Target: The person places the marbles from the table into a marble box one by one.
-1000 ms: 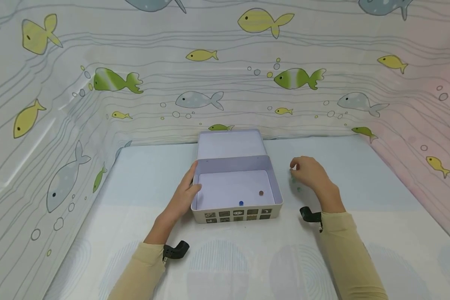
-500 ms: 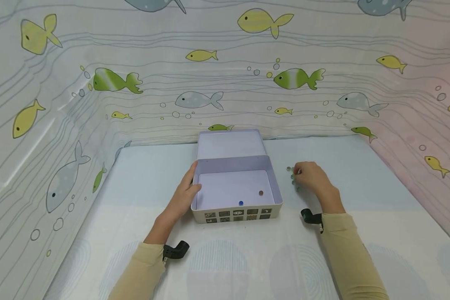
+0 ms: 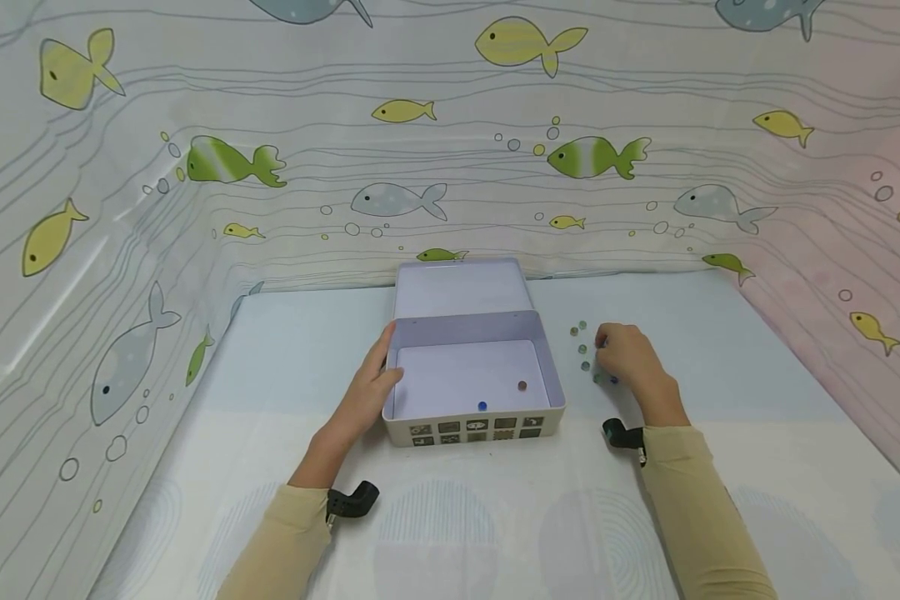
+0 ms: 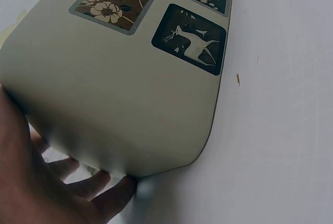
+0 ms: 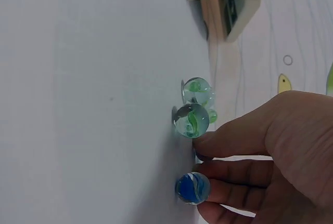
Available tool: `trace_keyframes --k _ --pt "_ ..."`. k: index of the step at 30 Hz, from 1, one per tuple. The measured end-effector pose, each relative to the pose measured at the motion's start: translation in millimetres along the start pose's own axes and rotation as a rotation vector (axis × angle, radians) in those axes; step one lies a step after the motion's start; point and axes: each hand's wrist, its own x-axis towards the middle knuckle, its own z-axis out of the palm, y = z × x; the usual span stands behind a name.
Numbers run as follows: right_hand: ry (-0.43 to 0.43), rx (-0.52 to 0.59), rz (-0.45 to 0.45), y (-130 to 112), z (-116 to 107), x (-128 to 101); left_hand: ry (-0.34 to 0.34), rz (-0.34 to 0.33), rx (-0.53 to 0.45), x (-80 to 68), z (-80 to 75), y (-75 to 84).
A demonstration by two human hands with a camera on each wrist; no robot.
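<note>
A pale tin box (image 3: 418, 433) stands open in the head view, its lid (image 3: 461, 287) tipped back. My left hand (image 3: 363, 392) grips its left wall, thumb over the rim; the left wrist view shows the fingers (image 4: 88, 186) against the outside. Inside lie a blue marble (image 3: 482, 407) and a brownish marble (image 3: 522, 386). To the right of the box my right hand (image 3: 632, 360) pinches a dark blue marble, mostly hidden between thumb and forefinger (image 5: 234, 172). Close by its fingers rest a clear marble with a green swirl (image 5: 191, 120) and another blue marble (image 5: 192, 188).
Several more marbles lie loose between box and right hand, among them a greenish one (image 3: 582, 349) and a brownish one (image 3: 573, 332). A fish-print sheet (image 3: 495, 200) rises behind the box and along both sides of the table (image 3: 487, 517).
My right hand has shifted slightly right and nearer to me, uncovering several marbles that now lie more spread out. The left hand and the box have stayed put.
</note>
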Motion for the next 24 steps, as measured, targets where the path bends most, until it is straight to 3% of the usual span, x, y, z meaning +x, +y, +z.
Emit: trace_keyframes --k 4,9,13,16,24 --pt "0.005 -0.007 -0.002 2 0 0 0.009 -0.001 -0.006 0.4 0.8 -2.0" --pt "0.017 -0.021 -0.014 3 -2 0 -0.014 -0.016 -0.023 -9.1 -2.9 25.2" --pt "0.033 -0.028 -0.020 1 -5 -1 -0.022 -0.015 -0.006 -12.0 -3.9 32.5" --pt "0.046 -0.026 -0.032 -2 -9 -2 -0.020 -0.019 -0.004 -9.8 -3.6 27.2" --pt "0.095 0.003 -0.088 -11 -17 -5 0.006 -0.003 0.003 4.2 1.9 -10.3"
